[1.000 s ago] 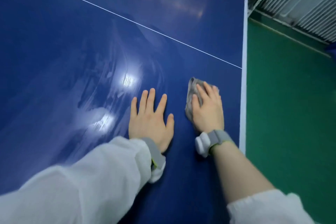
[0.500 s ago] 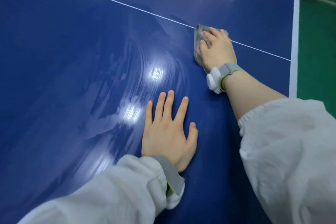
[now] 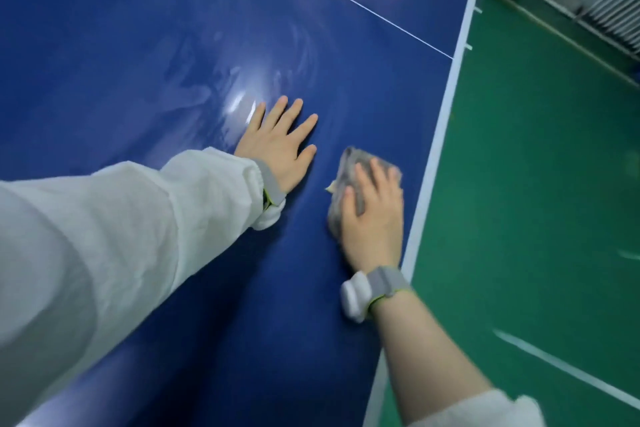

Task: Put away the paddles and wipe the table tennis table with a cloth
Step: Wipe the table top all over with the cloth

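The left hand (image 3: 277,146) lies flat with fingers spread on the blue table tennis counter (image 3: 138,45), while the right hand (image 3: 374,218) presses straight fingers onto a crumpled grey cloth (image 3: 349,170) near the counter's white right edge.

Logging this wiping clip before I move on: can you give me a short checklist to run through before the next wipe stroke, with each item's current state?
1. Crumpled grey cloth under the right hand: ok, palm and fingers press on it.
2. Left hand bracing flat on the glossy blue table tennis table: ok, fingers spread.
3. Cloth fully on the table, inside the white edge line: ok, though close to it.
4. Paddles off the visible surface: ok, none in view.
5. Surface ahead wiped: cannot tell; smears show near the glare.
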{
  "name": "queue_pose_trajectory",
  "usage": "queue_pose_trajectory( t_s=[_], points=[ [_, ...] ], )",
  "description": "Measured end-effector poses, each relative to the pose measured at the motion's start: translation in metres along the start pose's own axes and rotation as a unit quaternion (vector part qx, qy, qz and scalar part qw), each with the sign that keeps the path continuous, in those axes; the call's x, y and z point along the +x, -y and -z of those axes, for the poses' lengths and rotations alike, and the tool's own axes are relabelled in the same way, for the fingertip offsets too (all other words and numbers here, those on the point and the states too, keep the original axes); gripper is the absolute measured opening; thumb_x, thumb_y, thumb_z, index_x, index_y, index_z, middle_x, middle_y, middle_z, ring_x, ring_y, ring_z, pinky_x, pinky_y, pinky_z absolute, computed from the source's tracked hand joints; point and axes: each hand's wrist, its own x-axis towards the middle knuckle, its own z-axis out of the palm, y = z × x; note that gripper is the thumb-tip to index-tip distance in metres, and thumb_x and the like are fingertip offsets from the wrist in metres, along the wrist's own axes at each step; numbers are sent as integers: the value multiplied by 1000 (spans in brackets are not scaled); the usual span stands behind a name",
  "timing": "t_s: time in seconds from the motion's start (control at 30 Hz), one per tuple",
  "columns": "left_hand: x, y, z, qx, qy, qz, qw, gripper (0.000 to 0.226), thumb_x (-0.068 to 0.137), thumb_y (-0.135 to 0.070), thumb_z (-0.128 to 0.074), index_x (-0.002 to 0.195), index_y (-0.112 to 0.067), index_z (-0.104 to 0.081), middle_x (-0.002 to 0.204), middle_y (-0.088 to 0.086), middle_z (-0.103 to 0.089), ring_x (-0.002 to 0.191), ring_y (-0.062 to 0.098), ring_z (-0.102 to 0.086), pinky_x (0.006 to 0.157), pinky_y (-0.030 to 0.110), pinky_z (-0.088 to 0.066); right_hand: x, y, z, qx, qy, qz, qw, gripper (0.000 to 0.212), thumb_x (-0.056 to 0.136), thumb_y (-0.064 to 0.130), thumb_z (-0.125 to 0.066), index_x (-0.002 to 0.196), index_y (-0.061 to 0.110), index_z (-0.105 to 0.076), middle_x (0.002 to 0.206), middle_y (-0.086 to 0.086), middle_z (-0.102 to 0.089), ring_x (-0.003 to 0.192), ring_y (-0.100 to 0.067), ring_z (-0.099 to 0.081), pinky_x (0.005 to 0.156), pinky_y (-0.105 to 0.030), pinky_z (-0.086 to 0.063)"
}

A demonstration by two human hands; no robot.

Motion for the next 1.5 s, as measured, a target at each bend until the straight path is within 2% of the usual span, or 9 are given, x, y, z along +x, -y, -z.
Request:
queue_pose_trajectory(
  t_s=[0.17,0.33,0.43,0.53,0.77,1.0,1.13,1.3,1.5],
  points=[
    [-81,-5,-6,-17,25,-16,999,58,103,-45,-25,157,-28,-13,166,-2,-1,152,19,6,122,42,7,-147,41,3,-27,27,-12,999,46,99,38,-42,143,26,-51,157,9,-34,151,-14,-12,123,-37,-10],
    [-163,-7,-4,-37,29,-8,999,61,102,-46,-32,157,-29,-13,166,-2,1,152,19,7,122,39,8,-279,99,2,-55,34,5,998,47,98,33,-42,144,27,-49,158,9,-32,151,-19,-15,119,-41,-15],
    [-179,-15,-6,-40,39,18,998,61,101,-46,-34,157,-29,-16,166,-2,0,152,19,7,122,40,8,-305,118,-9,-51,39,-3,998,51,91,30,-44,141,24,-53,157,8,-35,149,-23,-23,115,-45,-24],
    [-175,-25,-1,-63,8,58,996,59,97,-42,-42,152,-27,-29,164,-1,-11,152,19,1,122,44,7,-297,105,-6,-45,31,14,998,48,95,32,-43,142,25,-52,156,10,-35,148,-21,-25,114,-43,-26],
    [-86,-57,5,-64,-28,67,995,57,99,-45,-35,153,-30,-24,165,-2,-3,152,18,4,121,44,10,-161,-1,22,-52,2,-27,998,48,102,39,-34,147,25,-44,158,12,-29,151,-13,-10,118,-38,-16],
    [41,-84,-9,-38,-65,122,990,58,99,-50,-22,155,-38,-16,165,0,-3,151,26,8,121,49,7,70,-57,17,-17,9,34,999,56,97,44,-27,145,23,-48,155,7,-37,149,-19,-17,122,-41,-18],
    [50,-89,-20,6,-67,165,984,65,92,-59,-7,154,-42,-16,165,3,-9,151,30,4,119,54,7,189,-65,2,-32,18,53,998,52,96,39,-35,142,21,-52,154,3,-39,146,-24,-24,122,-41,-14],
    [56,-88,-27,25,-90,166,982,60,93,-59,-22,149,-39,-36,160,6,-28,150,33,-15,119,58,-11,315,-56,-22,-21,31,52,998,44,100,32,-45,143,23,-51,156,1,-37,147,-26,-21,121,-36,-11],
    [56,-89,-29,29,-82,166,982,60,94,-60,-19,150,-43,-31,162,3,-22,151,29,-8,120,54,-4,365,-50,-30,-16,53,67,996,45,101,34,-42,143,21,-50,155,1,-37,148,-24,-20,121,-39,-12]
  ],
)
